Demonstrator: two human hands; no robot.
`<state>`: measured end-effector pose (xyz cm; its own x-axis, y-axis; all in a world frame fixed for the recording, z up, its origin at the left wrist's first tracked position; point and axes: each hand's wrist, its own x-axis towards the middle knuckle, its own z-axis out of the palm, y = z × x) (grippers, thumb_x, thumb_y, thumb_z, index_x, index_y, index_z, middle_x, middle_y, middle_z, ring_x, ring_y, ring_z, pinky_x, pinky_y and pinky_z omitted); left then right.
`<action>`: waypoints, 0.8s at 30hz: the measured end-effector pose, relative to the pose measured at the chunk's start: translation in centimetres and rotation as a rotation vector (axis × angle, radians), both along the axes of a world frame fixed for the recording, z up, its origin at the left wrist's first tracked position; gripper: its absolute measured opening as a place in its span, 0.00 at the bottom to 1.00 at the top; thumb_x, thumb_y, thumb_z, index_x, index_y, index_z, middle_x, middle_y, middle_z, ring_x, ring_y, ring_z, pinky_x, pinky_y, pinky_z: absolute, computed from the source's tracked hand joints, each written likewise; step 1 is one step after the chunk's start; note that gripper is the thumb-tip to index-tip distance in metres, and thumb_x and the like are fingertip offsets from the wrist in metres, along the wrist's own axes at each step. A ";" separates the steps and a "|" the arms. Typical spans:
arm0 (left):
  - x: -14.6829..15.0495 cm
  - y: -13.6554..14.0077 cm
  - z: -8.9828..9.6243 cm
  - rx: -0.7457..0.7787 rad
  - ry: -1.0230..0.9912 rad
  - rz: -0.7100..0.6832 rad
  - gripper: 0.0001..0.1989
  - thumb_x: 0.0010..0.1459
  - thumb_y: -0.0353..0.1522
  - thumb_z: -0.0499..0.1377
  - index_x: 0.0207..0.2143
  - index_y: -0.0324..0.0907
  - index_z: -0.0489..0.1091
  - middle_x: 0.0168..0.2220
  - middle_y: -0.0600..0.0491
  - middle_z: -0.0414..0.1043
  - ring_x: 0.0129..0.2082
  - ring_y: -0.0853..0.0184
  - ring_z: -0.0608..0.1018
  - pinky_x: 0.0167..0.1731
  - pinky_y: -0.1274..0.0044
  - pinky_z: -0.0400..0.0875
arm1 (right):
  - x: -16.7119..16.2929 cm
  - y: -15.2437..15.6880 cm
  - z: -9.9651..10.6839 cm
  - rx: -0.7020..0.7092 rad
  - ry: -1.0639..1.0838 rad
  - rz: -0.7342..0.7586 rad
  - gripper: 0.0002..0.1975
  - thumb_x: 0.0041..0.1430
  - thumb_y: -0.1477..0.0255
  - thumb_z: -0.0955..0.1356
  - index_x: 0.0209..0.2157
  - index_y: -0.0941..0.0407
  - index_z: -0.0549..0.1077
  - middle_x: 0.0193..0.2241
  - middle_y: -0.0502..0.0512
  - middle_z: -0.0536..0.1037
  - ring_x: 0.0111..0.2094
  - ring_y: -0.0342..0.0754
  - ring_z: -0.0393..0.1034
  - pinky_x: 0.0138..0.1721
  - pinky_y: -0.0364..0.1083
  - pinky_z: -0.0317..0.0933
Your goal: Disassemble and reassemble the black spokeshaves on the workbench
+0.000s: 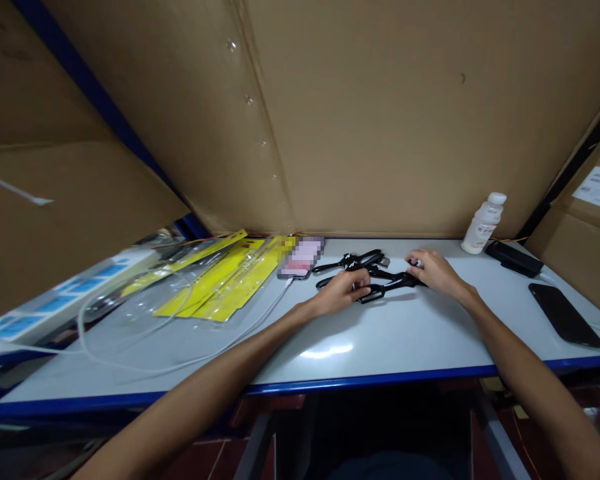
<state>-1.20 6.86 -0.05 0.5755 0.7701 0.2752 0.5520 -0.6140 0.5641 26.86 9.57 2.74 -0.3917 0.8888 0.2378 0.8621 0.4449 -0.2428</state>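
Several black cables [365,259], folded into looped bundles, lie on the white tabletop in front of me. A grey USB plug [386,262] pokes out among them. My left hand [341,292] is closed, with thumb and fingers on the left loop of the nearest black cable [393,285]. At the other end of this same bundle, my right hand [434,270] curls its fingers around the black strands. Its fingertips partly hide what they grip.
Left of the cables lie yellow cards in clear plastic packaging [225,283] and a phone [303,257] on a white charging cord [200,360]. Rightward are a bottle [483,223], a black box-shaped device [514,259] and a black phone [565,315]. A cardboard wall [380,120] rises behind.
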 end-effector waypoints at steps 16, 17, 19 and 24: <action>-1.9 1.8 -0.1 0.210 0.177 0.243 0.10 0.69 0.33 0.53 0.47 0.43 0.72 0.46 0.45 0.74 0.46 0.55 0.77 0.45 0.66 0.72 | 0.6 -0.3 1.8 0.095 -0.012 -0.233 0.13 0.68 0.74 0.64 0.43 0.54 0.80 0.40 0.58 0.84 0.42 0.54 0.77 0.39 0.47 0.61; -2.2 2.1 -0.1 0.219 0.204 0.275 0.10 0.69 0.33 0.53 0.47 0.43 0.73 0.46 0.45 0.73 0.47 0.54 0.77 0.46 0.66 0.72 | 0.7 -0.3 1.7 0.086 -0.024 -0.228 0.12 0.68 0.74 0.64 0.44 0.54 0.80 0.41 0.58 0.84 0.43 0.55 0.77 0.40 0.47 0.61; -2.6 2.5 -0.5 0.221 0.262 0.311 0.09 0.67 0.32 0.57 0.47 0.43 0.73 0.45 0.44 0.74 0.48 0.53 0.77 0.46 0.65 0.72 | 0.7 -0.2 1.3 0.067 -0.047 -0.201 0.11 0.67 0.74 0.66 0.46 0.56 0.80 0.45 0.62 0.83 0.47 0.57 0.75 0.42 0.48 0.63; -2.5 2.7 -1.4 0.190 0.352 0.350 0.14 0.67 0.35 0.62 0.53 0.40 0.71 0.47 0.46 0.75 0.46 0.57 0.79 0.46 0.64 0.75 | -0.7 -0.8 0.1 0.044 -0.059 -0.055 0.13 0.69 0.73 0.66 0.52 0.58 0.78 0.50 0.66 0.79 0.53 0.59 0.71 0.51 0.53 0.64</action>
<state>-3.69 9.54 -1.44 0.3756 0.8881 0.2650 0.8780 -0.4325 0.2049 26.12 8.81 2.80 -0.3572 0.8986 0.2548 0.8976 0.4057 -0.1725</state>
